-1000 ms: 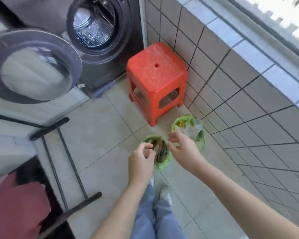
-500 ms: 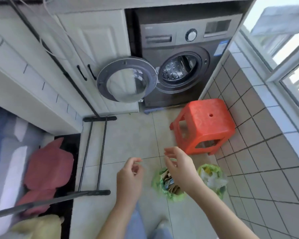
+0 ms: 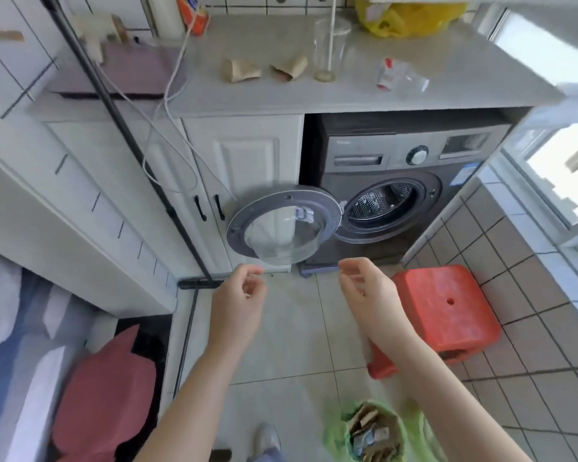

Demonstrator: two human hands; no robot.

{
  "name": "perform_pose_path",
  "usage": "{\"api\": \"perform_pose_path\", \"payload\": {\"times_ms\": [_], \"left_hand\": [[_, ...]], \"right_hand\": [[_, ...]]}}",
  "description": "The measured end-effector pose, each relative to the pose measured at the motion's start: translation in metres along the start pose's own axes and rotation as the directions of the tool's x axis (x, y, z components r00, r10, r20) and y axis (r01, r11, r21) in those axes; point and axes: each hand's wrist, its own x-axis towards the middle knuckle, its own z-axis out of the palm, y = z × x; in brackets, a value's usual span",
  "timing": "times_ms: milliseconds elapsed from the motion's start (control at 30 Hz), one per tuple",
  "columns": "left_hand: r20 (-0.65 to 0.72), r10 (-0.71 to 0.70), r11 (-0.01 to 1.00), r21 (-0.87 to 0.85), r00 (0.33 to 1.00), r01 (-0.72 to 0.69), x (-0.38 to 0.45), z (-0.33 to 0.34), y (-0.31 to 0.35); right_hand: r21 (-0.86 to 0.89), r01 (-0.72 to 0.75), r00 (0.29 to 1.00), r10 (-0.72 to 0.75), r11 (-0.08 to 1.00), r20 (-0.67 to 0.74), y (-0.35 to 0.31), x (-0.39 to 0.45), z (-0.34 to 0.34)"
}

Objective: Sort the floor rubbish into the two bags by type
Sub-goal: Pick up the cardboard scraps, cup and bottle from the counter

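A green bag [image 3: 336, 435] filled with brown paper and card scraps sits on the floor at the bottom, under my right forearm. A second green edge [image 3: 424, 428] shows just right of that forearm; the rest of it is hidden. My left hand [image 3: 239, 300] hovers in mid-air with loosely curled fingers and nothing in it. My right hand [image 3: 364, 291] is raised beside it, fingers apart and empty. On the countertop lie two brown paper cups [image 3: 242, 70] on their sides and a crumpled clear plastic wrapper [image 3: 399, 78].
A red plastic stool [image 3: 447, 311] stands to the right by the tiled wall. The washing machine [image 3: 397, 181] has its round door [image 3: 282, 228] swung open. A black rack frame [image 3: 194, 281] stands left; pink cushions [image 3: 107, 395] lie bottom left. A tall clear cup [image 3: 329, 45] and yellow bag [image 3: 407, 15] sit on the counter.
The view has tilted up from the bags to the counter and washing machine. Both hands rose away from the green bags, which now sit at the bottom edge.
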Motion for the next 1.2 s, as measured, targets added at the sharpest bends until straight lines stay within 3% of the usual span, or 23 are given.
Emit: {"api": "perform_pose_path", "payload": {"times_ms": [167,467,633,900,1100,1200], "left_hand": [[0.013,0.119,0.993,0.009,0.993,-0.119,0.085,-0.016,0.026],[0.024,0.167,0.986,-0.036,0.986,-0.166,0.209,-0.013,0.071],[-0.014,0.201,0.979,0.039,0.98,-0.2,0.289,-0.006,0.096],[0.02,0.376,0.88,0.307,0.926,-0.364,0.406,-0.005,0.126],[0.095,0.496,0.72,0.511,0.863,-0.47,0.506,-0.003,0.137],[0.22,0.439,0.675,0.559,0.871,-0.482,0.547,0.0,0.133]], "right_hand": [[0.02,0.0,0.999,0.001,1.0,-0.04,-0.032,0.061,0.012],[0.035,0.052,0.998,-0.051,0.998,-0.023,-0.078,0.186,0.017],[0.018,0.112,0.994,-0.112,0.994,-0.009,-0.109,0.279,0.014],[-0.308,0.368,0.928,-0.367,0.877,0.065,-0.139,0.42,0.024],[-0.523,0.428,0.902,-0.381,0.737,0.202,-0.152,0.507,0.042],[-0.604,0.449,0.893,-0.352,0.658,0.281,-0.154,0.536,0.051]]}}
